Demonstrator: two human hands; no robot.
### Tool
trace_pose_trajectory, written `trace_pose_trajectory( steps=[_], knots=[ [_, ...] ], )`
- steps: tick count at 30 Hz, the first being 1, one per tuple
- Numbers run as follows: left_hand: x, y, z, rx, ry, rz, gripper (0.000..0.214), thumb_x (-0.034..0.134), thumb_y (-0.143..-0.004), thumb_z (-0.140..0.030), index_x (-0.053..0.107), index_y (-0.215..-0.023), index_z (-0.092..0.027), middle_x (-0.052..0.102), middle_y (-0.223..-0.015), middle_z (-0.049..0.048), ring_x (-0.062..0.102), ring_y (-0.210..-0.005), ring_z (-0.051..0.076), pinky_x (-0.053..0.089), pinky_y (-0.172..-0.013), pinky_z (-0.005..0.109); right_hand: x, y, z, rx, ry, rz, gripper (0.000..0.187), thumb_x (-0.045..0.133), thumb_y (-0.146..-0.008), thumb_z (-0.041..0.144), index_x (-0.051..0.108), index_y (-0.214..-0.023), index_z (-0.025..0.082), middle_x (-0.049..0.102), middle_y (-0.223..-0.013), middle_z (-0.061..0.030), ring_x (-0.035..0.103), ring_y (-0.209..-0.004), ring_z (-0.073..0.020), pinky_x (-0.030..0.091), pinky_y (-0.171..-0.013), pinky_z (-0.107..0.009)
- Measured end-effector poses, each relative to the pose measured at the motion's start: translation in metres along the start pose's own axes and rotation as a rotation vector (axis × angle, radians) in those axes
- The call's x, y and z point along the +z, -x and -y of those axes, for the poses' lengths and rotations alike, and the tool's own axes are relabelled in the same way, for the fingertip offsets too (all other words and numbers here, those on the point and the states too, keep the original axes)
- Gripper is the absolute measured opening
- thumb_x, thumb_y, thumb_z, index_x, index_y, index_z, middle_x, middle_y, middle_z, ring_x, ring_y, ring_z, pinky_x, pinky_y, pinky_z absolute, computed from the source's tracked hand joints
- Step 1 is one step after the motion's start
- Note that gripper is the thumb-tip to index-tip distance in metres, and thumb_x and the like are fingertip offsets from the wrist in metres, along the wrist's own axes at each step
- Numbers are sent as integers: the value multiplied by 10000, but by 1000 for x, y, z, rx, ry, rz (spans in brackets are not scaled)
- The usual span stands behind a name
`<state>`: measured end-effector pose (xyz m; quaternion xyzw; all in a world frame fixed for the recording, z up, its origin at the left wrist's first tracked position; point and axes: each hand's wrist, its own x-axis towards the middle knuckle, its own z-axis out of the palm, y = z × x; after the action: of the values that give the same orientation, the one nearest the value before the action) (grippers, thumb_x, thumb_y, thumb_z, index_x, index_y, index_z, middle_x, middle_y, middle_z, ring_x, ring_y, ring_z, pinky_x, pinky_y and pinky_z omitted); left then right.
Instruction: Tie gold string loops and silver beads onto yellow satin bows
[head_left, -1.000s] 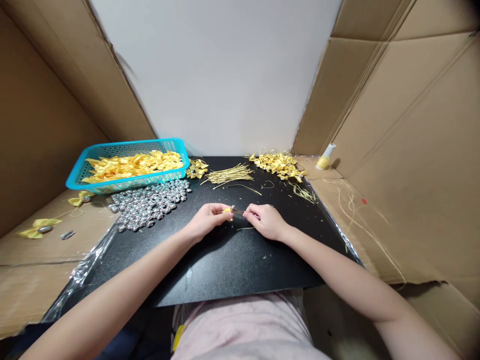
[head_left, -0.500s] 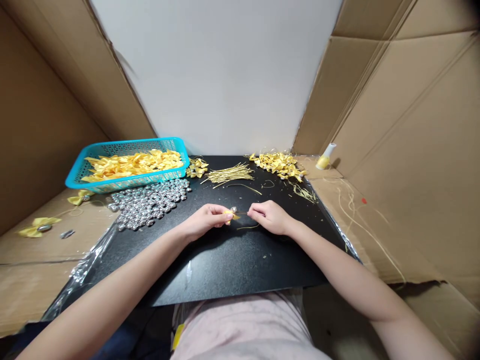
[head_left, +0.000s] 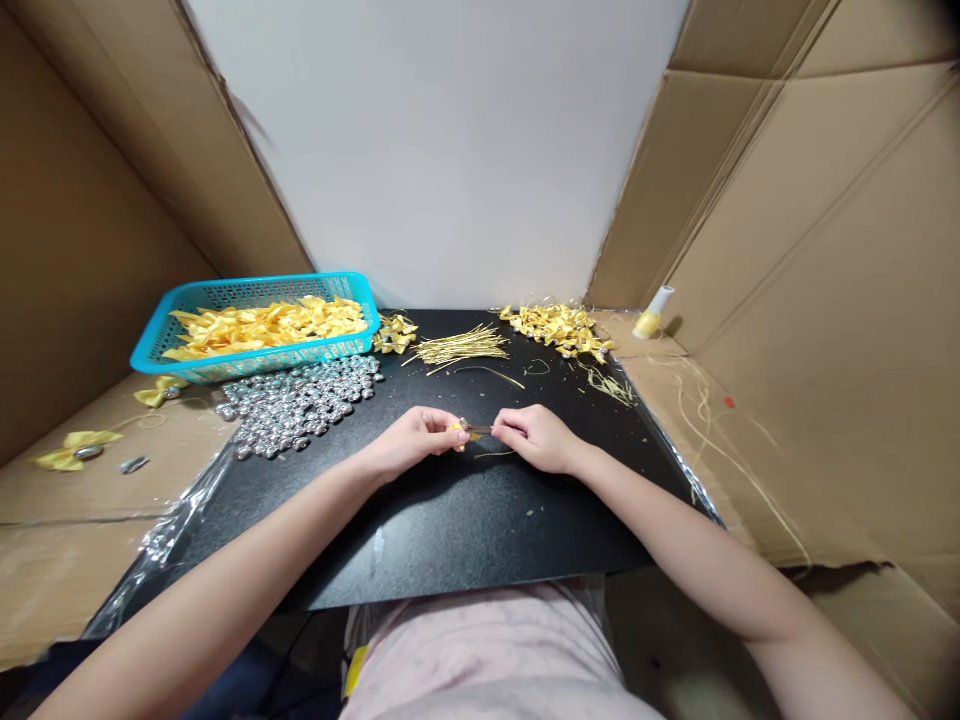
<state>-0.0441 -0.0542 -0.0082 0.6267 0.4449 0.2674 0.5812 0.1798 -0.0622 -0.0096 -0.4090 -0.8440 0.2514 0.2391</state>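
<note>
My left hand [head_left: 420, 440] pinches a small yellow ribbon bow [head_left: 459, 436] between thumb and fingertips, above the middle of the black table. A shiny silver bead [head_left: 463, 424] shows at the bow's upper edge. My right hand [head_left: 536, 437] is closed on a thin metallic tool [head_left: 480, 430], whose exact kind is too small to make out. The tool's tip points left and meets the bow by the bead. Just below the tool, a short yellow strand [head_left: 495, 454] shows, partly hidden by my right hand.
A blue basket [head_left: 255, 371] of yellow bows stands at the back left, with many silver beads [head_left: 300, 408] before it. Behind my hands lie gold ties [head_left: 461, 346]; more beaded bows [head_left: 559, 330] are piled at the back right. A thread spool [head_left: 651, 314] stands on the right-hand cardboard.
The tool in my right hand has moved slightly left, and its tip is now at the bead. The bow has tilted a little in my left fingers.
</note>
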Motion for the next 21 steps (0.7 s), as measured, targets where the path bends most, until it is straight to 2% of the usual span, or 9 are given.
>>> trace_pose_trajectory(
  steps=[14, 21],
  knots=[
    [-1, 0, 0, -49, 5, 17, 280, 741, -630, -428, 682, -630, -154, 612, -582, 16, 468, -511, 93, 315, -471, 200, -5, 1, -5, -51, 123, -27, 218, 524, -896, 323, 641, -773, 184, 545, -583, 24, 439, -516, -96, 278, -568, -217],
    [-3, -1, 0, -37, 26, -10, 266, 749, -630, -412, 696, -645, -152, 626, -584, 15, 462, -493, 87, 322, -467, 202, -15, 0, -11, -30, 26, 19, 267, 483, -903, 344, 617, -748, 172, 486, -559, 40, 420, -510, -93, 287, -557, -219]
  ],
)
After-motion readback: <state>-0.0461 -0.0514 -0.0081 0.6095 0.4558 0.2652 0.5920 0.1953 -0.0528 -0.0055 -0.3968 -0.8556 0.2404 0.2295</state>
